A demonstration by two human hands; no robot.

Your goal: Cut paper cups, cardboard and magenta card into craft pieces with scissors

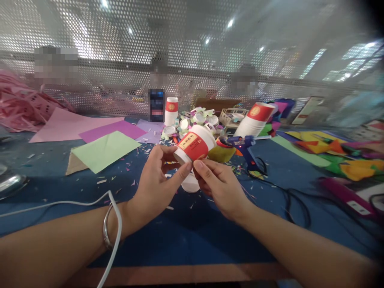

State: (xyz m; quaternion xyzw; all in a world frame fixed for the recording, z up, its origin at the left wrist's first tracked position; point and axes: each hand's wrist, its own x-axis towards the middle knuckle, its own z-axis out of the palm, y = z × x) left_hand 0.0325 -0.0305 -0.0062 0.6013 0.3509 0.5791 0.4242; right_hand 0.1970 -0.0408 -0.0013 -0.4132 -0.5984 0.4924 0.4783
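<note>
A red and white paper cup (195, 145) is tilted in front of me above the table, its mouth toward the upper right. My left hand (162, 178) is closed around its base end, thumb below and fingers behind. At the cup's lower edge, my right hand (220, 184) is pinched shut with thumb and forefinger; what lies between those fingertips is hidden. A white round piece (191, 184) shows beneath the cup, partly covered by the hands. Just right of the cup stands a blue hot glue gun (246, 150) with a small red light.
Stacked paper cups (255, 119) lean at the back right. Paper flowers and scraps (199, 117) pile up behind the held cup. Green paper (106, 151) lies to the left, a purple power strip (349, 196) to the right. A white cable (115, 228) crosses my left wrist.
</note>
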